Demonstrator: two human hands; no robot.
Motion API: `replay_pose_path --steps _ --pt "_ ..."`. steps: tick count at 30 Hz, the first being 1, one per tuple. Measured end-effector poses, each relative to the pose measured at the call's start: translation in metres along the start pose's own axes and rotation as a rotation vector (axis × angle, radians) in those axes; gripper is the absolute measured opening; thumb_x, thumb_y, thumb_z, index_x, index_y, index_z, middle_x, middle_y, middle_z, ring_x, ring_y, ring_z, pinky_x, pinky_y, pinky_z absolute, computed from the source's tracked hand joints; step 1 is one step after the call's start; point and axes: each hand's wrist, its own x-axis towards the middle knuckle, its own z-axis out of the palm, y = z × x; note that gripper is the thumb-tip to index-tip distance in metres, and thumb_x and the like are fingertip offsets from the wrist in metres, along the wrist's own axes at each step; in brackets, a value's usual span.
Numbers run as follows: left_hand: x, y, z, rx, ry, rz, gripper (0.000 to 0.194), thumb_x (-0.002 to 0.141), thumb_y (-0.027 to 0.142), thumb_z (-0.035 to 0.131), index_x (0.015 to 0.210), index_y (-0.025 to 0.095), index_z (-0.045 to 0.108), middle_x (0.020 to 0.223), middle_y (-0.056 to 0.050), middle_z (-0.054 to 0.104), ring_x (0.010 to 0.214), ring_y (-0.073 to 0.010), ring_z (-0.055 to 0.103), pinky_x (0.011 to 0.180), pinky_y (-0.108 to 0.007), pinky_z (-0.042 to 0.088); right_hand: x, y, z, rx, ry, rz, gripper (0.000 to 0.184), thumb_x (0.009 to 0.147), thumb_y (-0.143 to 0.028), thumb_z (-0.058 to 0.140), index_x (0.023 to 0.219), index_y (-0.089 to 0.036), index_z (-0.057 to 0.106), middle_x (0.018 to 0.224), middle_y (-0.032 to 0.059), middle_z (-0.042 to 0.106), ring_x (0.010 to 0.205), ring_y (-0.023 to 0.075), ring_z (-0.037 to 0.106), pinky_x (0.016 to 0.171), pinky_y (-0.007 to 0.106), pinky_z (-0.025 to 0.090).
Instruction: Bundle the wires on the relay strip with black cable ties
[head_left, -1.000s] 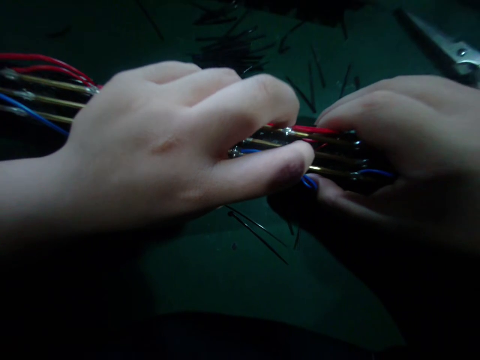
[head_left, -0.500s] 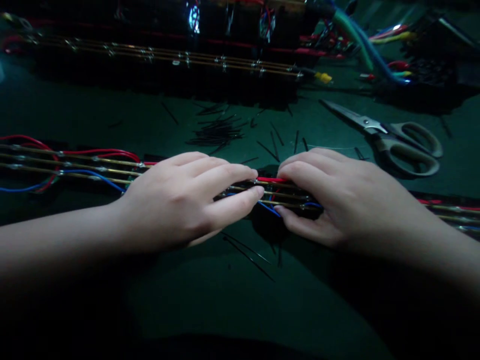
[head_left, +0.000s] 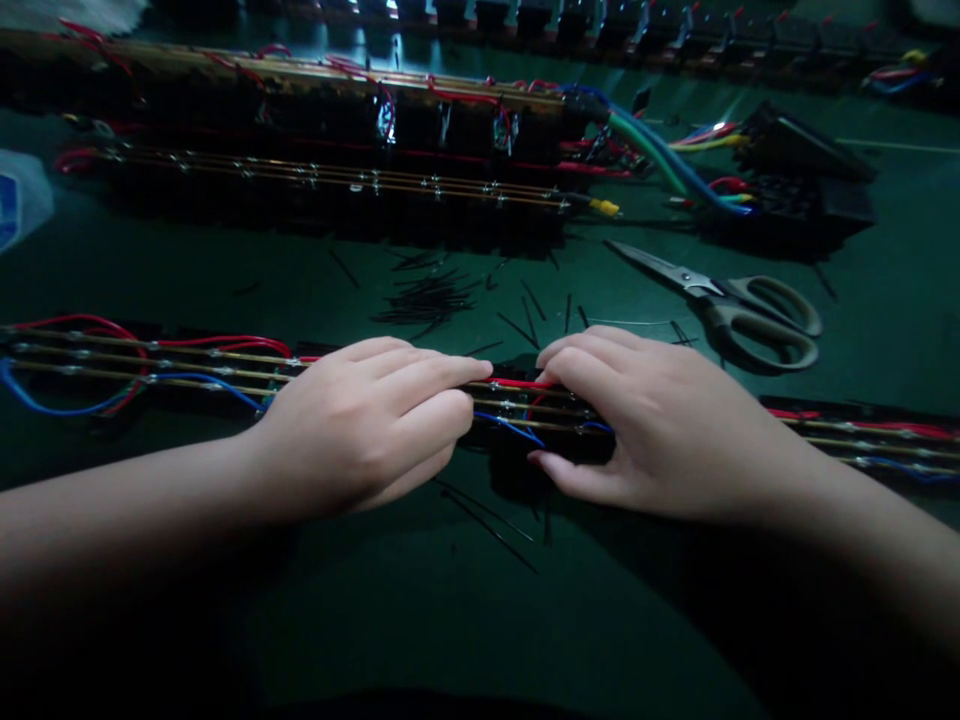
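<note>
Green matting covers the workbench (head_left: 420, 600), dimly lit. At the left, a long strip of brass rails (head_left: 150, 365) with red and blue wires soldered along it runs across the bench from the left edge to the right. The left hand (head_left: 360, 425) lies palm down on this strip, fingers curled over the rails and thumb tucked at the near edge, clamped on it. Between the two hands a short blue wire (head_left: 510, 425) and a red wire (head_left: 517, 384) show against the rails. The right hand (head_left: 652, 430) grips the same strip just beside the left, fingers on top and thumb pressed at the near side. Cut black wire bits (head_left: 427, 295) lie scattered behind the hands. Scissors (head_left: 739, 305) rest farther right, apart from the strip. A second wired assembly (head_left: 337, 180) lies along the far side.
</note>
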Motion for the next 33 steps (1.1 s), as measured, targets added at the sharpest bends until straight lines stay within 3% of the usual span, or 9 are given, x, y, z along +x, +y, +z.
replay_pose_path --steps 9,13,15,17,19,27,33 --pt "0.001 0.000 -0.001 0.045 0.004 0.004 0.006 0.087 0.018 0.061 0.092 0.014 0.059 0.120 -0.012 0.069 0.102 -0.0230 0.068 0.085 -0.038 0.057 0.000 0.000 0.000 -0.030 0.012 -0.045 0.016 0.087 -0.035 0.053 0.087 -0.019 0.054 0.092 0.0084 0.065 0.081 0.0214 0.056 0.067 0.030 0.039" --pt "0.001 0.008 -0.008 0.112 0.109 0.225 0.015 0.086 0.019 0.065 0.101 0.020 0.065 0.107 -0.003 0.070 0.089 -0.0171 0.064 0.077 -0.035 0.053 0.000 -0.001 0.001 -0.054 0.029 -0.011 0.019 0.085 -0.037 0.056 0.087 -0.018 0.054 0.086 0.0075 0.063 0.078 0.0208 0.055 0.065 0.030 0.037" --pt "0.002 0.014 -0.010 0.071 0.026 0.351 0.009 0.088 0.017 0.063 0.096 0.020 0.067 0.096 0.000 0.069 0.076 -0.0139 0.059 0.066 -0.033 0.049 0.000 -0.001 0.001 -0.060 0.034 -0.003 0.020 0.085 -0.038 0.056 0.087 -0.018 0.053 0.084 0.0069 0.061 0.076 0.0202 0.054 0.063 0.030 0.037" --pt "0.003 0.018 -0.009 0.063 -0.107 0.358 0.009 0.090 0.016 0.059 0.091 0.017 0.067 0.085 0.000 0.067 0.067 -0.0138 0.054 0.060 -0.033 0.045 0.000 -0.002 0.001 -0.061 0.038 0.000 0.020 0.085 -0.038 0.056 0.087 -0.018 0.053 0.084 0.0065 0.061 0.076 0.0199 0.054 0.063 0.030 0.036" --pt "0.005 0.019 -0.008 0.074 -0.167 0.338 0.011 0.091 0.015 0.056 0.087 0.016 0.066 0.078 -0.001 0.064 0.065 -0.0146 0.051 0.060 -0.033 0.043 -0.001 -0.002 0.001 -0.062 0.034 0.006 0.020 0.085 -0.038 0.056 0.086 -0.018 0.052 0.084 0.0065 0.061 0.075 0.0196 0.053 0.062 0.029 0.036" --pt "0.008 0.012 -0.003 0.104 -0.169 0.316 0.013 0.094 0.017 0.052 0.084 0.016 0.061 0.073 0.000 0.057 0.064 -0.0159 0.048 0.061 -0.034 0.032 0.000 -0.001 0.001 -0.051 0.020 0.016 0.020 0.084 -0.038 0.057 0.085 -0.019 0.051 0.083 0.0057 0.060 0.074 0.0191 0.052 0.062 0.029 0.035" --pt "0.009 0.014 -0.008 0.049 -0.222 0.294 0.016 0.095 0.016 0.049 0.085 0.017 0.061 0.075 -0.001 0.058 0.066 -0.0162 0.048 0.067 -0.034 0.035 0.000 -0.002 -0.001 -0.038 0.015 0.017 0.020 0.085 -0.038 0.056 0.085 -0.019 0.051 0.084 0.0064 0.061 0.075 0.0192 0.052 0.063 0.029 0.035"
